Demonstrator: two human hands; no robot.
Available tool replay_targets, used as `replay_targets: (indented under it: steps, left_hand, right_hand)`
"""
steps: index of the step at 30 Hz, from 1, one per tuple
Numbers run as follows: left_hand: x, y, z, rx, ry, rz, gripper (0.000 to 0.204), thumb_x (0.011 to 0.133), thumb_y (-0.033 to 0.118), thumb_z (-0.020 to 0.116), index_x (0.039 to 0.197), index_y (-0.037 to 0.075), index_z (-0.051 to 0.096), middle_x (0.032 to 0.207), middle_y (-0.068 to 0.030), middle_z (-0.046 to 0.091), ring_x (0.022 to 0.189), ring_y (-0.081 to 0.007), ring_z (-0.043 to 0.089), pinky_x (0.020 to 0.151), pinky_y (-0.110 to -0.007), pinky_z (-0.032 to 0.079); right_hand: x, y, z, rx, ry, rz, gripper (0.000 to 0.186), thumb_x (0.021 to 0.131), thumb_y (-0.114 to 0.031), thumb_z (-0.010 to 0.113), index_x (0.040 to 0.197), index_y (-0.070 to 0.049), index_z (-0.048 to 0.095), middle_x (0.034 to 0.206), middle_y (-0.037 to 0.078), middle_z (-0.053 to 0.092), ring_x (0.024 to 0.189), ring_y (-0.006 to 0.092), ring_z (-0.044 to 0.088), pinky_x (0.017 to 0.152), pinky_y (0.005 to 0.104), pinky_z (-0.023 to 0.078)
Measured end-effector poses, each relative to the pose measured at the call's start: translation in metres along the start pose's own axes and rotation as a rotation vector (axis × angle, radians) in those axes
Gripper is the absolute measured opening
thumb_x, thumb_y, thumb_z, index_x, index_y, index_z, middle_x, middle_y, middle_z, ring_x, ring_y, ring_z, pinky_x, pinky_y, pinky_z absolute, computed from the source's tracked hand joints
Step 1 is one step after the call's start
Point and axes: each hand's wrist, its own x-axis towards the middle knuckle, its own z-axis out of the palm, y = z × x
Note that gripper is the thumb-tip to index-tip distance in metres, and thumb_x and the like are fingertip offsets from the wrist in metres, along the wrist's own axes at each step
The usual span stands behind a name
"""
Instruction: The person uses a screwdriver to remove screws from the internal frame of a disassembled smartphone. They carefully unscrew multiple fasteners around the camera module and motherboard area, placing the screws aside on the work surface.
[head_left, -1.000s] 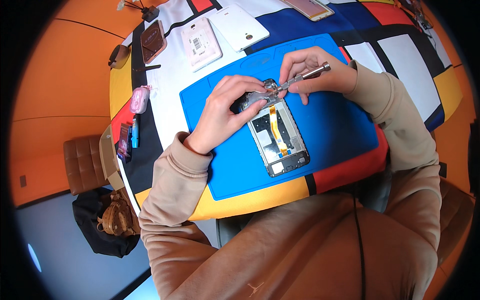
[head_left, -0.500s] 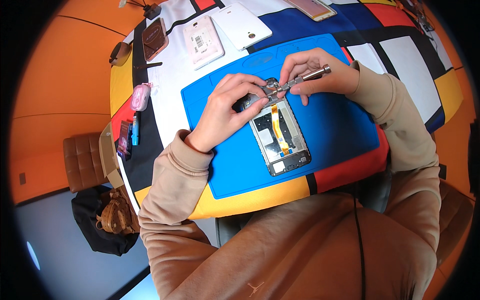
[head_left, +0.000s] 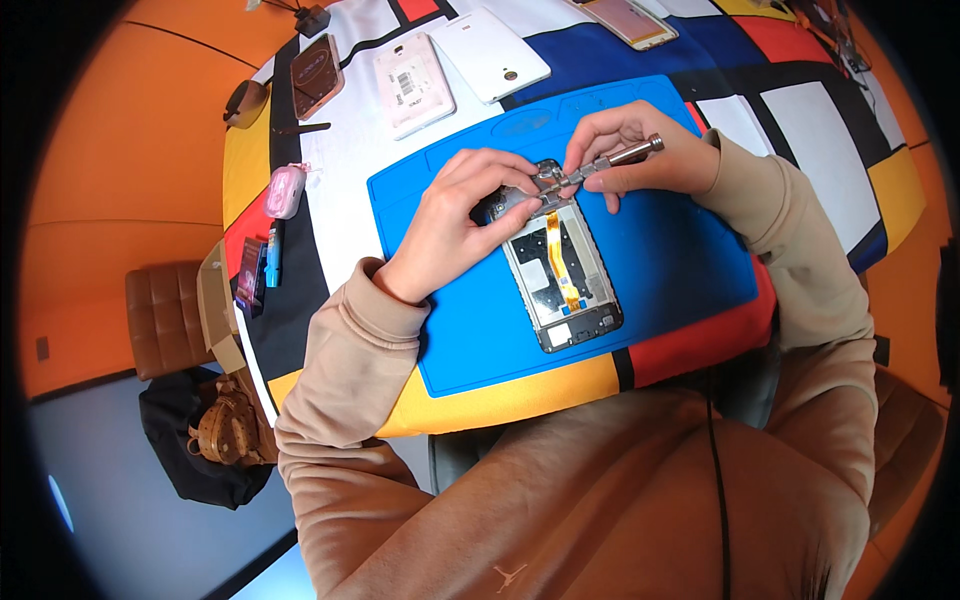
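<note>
An opened smartphone [head_left: 590,262] lies on a blue work mat [head_left: 455,340], its back cover off and a gold ribbon cable [head_left: 560,262] running down its middle. My left hand [head_left: 455,222] grips the phone's upper end, thumb and fingers closed at its left side. Between the thumb and fingers of my right hand [head_left: 655,155] is a slim metal screwdriver [head_left: 628,155], slanting down left to the phone's upper part. Where its tip meets the phone is too small to make out.
Beyond the mat lie a white phone cover [head_left: 490,55], a pale phone [head_left: 415,85], a dark-screened phone [head_left: 316,76] and a gold-framed phone part [head_left: 635,22]. A pink case [head_left: 285,191], a blue tube [head_left: 273,255] and a small dark box [head_left: 250,275] sit along the left edge.
The whole view has shifted slightly. Both hands stay at the phone's upper end, with the screwdriver held at nearly the same slant.
</note>
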Motion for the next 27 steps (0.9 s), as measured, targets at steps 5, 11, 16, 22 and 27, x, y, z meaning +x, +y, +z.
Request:
replay_targets:
  steps: [5,11,16,22,27]
  left_hand:
    - [-0.001,0.002,-0.001,-0.013,0.023,0.001,0.021,0.092,0.019,0.072,0.108,0.006,0.07,0.109,-0.0077,0.069,0.101,-0.0259,0.061,0.09,-0.036,0.05]
    - [-0.003,-0.002,-0.002,0.002,-0.017,-0.004,0.021,0.094,0.014,0.068,0.113,0.006,0.069,0.114,-0.0087,0.069,0.106,-0.0254,0.062,0.095,-0.036,0.047]
    - [-0.005,-0.009,-0.001,0.077,0.004,0.041,0.023,0.093,0.01,0.065,0.116,0.009,0.067,0.114,-0.0046,0.068,0.108,-0.0225,0.06,0.102,-0.037,0.038]
    - [-0.007,-0.013,-0.001,0.009,0.001,-0.015,0.031,0.09,0.012,0.072,0.121,0.012,0.067,0.12,-0.0036,0.066,0.114,-0.0209,0.057,0.105,-0.038,0.035]
    - [-0.008,-0.016,-0.001,-0.006,-0.018,0.011,0.036,0.088,0.011,0.075,0.123,0.013,0.066,0.12,-0.0039,0.065,0.115,-0.0221,0.056,0.107,-0.038,0.033]
  right_hand:
    - [-0.004,-0.007,-0.003,0.037,0.107,0.012,0.022,0.094,-0.018,0.072,0.109,-0.002,0.07,0.095,0.011,0.076,0.068,0.0117,0.069,0.062,0.0223,0.054]
    - [0.002,-0.023,0.004,-0.085,0.298,-0.109,0.018,0.095,-0.016,0.072,0.106,-0.002,0.071,0.092,0.01,0.076,0.067,0.0095,0.068,0.06,0.0198,0.053]
    - [0.008,-0.039,0.032,-0.055,0.391,-0.195,0.01,0.1,-0.011,0.065,0.098,-0.002,0.064,0.077,0.006,0.067,0.06,0.0087,0.061,0.055,0.0211,0.049]
    - [0.026,-0.024,0.067,-0.14,0.522,-0.293,0.015,0.104,-0.014,0.059,0.094,-0.002,0.061,0.079,0.002,0.059,0.062,0.0075,0.052,0.056,0.0224,0.042]
    - [0.026,-0.008,0.068,-0.257,0.498,-0.423,0.012,0.101,-0.008,0.062,0.093,0.0,0.063,0.079,0.003,0.065,0.068,0.0053,0.06,0.059,0.0208,0.045]
